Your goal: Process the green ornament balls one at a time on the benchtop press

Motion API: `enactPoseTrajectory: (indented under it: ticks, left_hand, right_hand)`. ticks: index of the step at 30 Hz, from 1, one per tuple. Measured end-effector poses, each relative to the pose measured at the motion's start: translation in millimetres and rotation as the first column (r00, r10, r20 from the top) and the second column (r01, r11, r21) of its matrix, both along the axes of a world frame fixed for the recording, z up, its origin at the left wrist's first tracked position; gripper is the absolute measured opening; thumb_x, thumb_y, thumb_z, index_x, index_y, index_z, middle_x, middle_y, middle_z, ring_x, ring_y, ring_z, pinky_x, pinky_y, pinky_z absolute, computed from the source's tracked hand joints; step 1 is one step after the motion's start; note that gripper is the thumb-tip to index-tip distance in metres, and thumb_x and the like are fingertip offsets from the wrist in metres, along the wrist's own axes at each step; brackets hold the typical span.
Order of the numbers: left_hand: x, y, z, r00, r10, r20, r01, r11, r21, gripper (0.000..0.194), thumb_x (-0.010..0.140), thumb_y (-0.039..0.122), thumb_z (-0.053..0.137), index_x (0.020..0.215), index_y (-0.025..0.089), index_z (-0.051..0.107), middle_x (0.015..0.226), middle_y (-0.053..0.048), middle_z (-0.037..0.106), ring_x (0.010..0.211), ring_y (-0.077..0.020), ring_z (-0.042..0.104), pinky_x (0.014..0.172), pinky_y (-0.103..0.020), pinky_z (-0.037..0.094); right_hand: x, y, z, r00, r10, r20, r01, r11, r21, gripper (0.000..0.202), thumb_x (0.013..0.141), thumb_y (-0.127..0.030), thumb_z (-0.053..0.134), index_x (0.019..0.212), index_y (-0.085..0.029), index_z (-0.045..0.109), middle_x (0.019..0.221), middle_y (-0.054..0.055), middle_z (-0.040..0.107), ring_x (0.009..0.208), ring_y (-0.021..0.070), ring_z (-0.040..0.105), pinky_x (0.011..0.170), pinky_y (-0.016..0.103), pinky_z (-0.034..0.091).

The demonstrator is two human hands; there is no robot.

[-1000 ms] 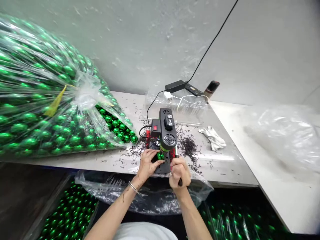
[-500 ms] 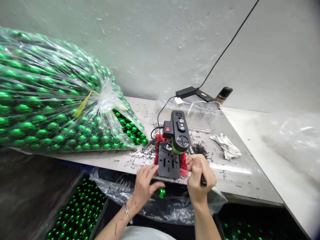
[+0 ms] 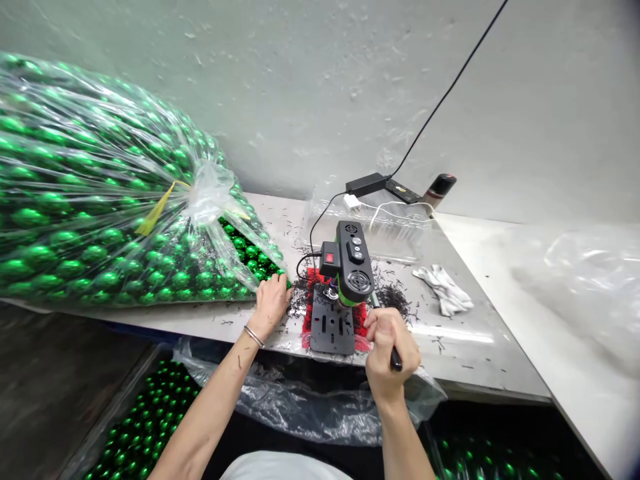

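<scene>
My left hand point(image 3: 273, 300) is at the opening of the big clear bag of shiny green balls point(image 3: 90, 200), its fingers curled over the balls at the lower edge; whether it grips one is hidden. My right hand point(image 3: 393, 347) is wrapped round the black-tipped lever handle point(image 3: 396, 360) of a small black machine point(image 3: 355, 263). Under the machine's head, its slotted black base plate point(image 3: 332, 327) lies on a red mat point(image 3: 360, 323), with no ball on it.
Small black bits point(image 3: 393, 298) lie scattered round the machine. White gloves point(image 3: 444, 290) rest to the right. Behind are a power adapter point(image 3: 367, 184), cables and a clear plastic tray point(image 3: 395, 240). Below the table's edge are crumpled plastic point(image 3: 310, 407) and a crate of green balls point(image 3: 145, 420).
My left hand has moved up and left, from beside the base plate to the bag's opening. The green ball below it has gone from view. My right hand still holds the handle.
</scene>
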State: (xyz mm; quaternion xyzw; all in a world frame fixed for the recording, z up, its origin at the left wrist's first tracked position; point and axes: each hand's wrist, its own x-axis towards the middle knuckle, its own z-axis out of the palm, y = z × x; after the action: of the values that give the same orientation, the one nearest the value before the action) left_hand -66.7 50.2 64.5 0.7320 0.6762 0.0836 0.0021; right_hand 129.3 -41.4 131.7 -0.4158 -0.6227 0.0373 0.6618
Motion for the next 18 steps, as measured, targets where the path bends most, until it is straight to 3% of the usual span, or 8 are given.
enactPoseTrajectory:
  ticks: [3, 5, 7, 9, 11, 12, 14, 18]
  left_hand:
    - [-7, 0, -9.2, 0.984, -0.015, 0.180, 0.011, 1.000, 0.021, 0.025, 0.095, 0.025, 0.056, 0.115, 0.013, 0.062, 0.112, -0.015, 0.063, 0.095, -0.0285, 0.065, 0.081, -0.038, 0.049]
    - [-15, 1, -12.5, 0.892, -0.032, 0.452, -0.003, 0.997, 0.075, 0.029, 0.091, 0.030, 0.060, 0.117, 0.016, 0.063, 0.115, -0.013, 0.063, 0.095, -0.0257, 0.065, 0.081, -0.037, 0.051]
    - [-22, -2, -12.7, 0.644, -0.011, 0.765, -0.054, 0.997, 0.059, 0.038, 0.087, 0.038, 0.065, 0.119, 0.018, 0.064, 0.114, -0.010, 0.066, 0.092, -0.0226, 0.065, 0.080, -0.034, 0.052]
    - [-26, -9, -11.0, 0.265, 0.085, 0.961, -0.074, 0.995, -0.067, 0.049, 0.082, 0.047, 0.069, 0.122, 0.018, 0.065, 0.109, -0.009, 0.069, 0.085, -0.0191, 0.065, 0.073, -0.030, 0.053]
    - [-25, -20, -9.4, -0.071, 0.219, 0.973, -0.014, 0.975, -0.220, 0.054, 0.077, 0.047, 0.074, 0.121, 0.017, 0.066, 0.105, -0.008, 0.072, 0.077, -0.0152, 0.065, 0.065, -0.025, 0.052]
    - [-22, -26, -9.2, -0.183, 0.277, 0.943, 0.025, 0.961, -0.277, 0.052, 0.075, 0.043, 0.077, 0.118, 0.017, 0.068, 0.103, -0.008, 0.073, 0.073, -0.0137, 0.065, 0.062, -0.024, 0.051]
    - [-14, -36, -10.5, -0.308, 0.363, 0.880, 0.087, 0.931, -0.354, 0.041, 0.073, 0.034, 0.079, 0.110, 0.017, 0.071, 0.098, -0.007, 0.074, 0.069, -0.0123, 0.065, 0.061, -0.023, 0.053]
    - [10, -44, -18.2, -0.399, 0.434, 0.808, 0.139, 0.900, -0.414, 0.027, 0.077, 0.026, 0.074, 0.102, 0.018, 0.069, 0.092, -0.007, 0.075, 0.076, -0.0160, 0.072, 0.073, -0.028, 0.060]
  right_hand:
    - [1, 1, -1.6, 1.000, -0.007, 0.011, 0.007, 1.000, 0.007, 0.031, 0.093, -0.007, 0.044, 0.066, -0.021, 0.047, 0.064, -0.002, 0.051, 0.064, 0.0124, 0.055, 0.059, 0.028, 0.041]
    - [1, 1, -2.1, 1.000, -0.009, 0.029, 0.009, 1.000, 0.010, 0.030, 0.093, -0.006, 0.044, 0.066, -0.021, 0.046, 0.064, -0.002, 0.051, 0.064, 0.0121, 0.055, 0.059, 0.028, 0.040]
    - [2, 0, -2.6, 0.999, -0.009, 0.043, 0.009, 1.000, 0.010, 0.030, 0.093, -0.006, 0.043, 0.066, -0.021, 0.046, 0.064, -0.002, 0.051, 0.063, 0.0121, 0.054, 0.059, 0.028, 0.040]
    - [2, 0, -3.3, 0.999, -0.012, 0.047, 0.011, 1.000, 0.010, 0.030, 0.092, -0.006, 0.043, 0.066, -0.021, 0.046, 0.064, -0.002, 0.051, 0.063, 0.0122, 0.054, 0.058, 0.028, 0.040]
    - [2, 0, -3.6, 0.999, -0.017, 0.041, 0.016, 1.000, 0.016, 0.031, 0.092, -0.006, 0.043, 0.066, -0.021, 0.046, 0.064, -0.002, 0.051, 0.063, 0.0122, 0.054, 0.058, 0.028, 0.040]
    - [2, 0, -3.5, 0.999, -0.018, 0.039, 0.017, 1.000, 0.018, 0.031, 0.093, -0.006, 0.043, 0.066, -0.021, 0.046, 0.064, -0.002, 0.051, 0.063, 0.0121, 0.054, 0.058, 0.028, 0.040]
    - [1, 0, -2.4, 0.999, -0.016, 0.041, 0.015, 1.000, 0.018, 0.031, 0.093, -0.007, 0.043, 0.066, -0.021, 0.046, 0.064, -0.002, 0.051, 0.063, 0.0121, 0.054, 0.058, 0.028, 0.040]
    - [2, 0, 1.6, 0.999, -0.008, 0.046, 0.008, 1.000, -0.003, 0.031, 0.093, -0.008, 0.043, 0.066, -0.021, 0.046, 0.065, -0.001, 0.052, 0.062, 0.0121, 0.054, 0.058, 0.028, 0.041]
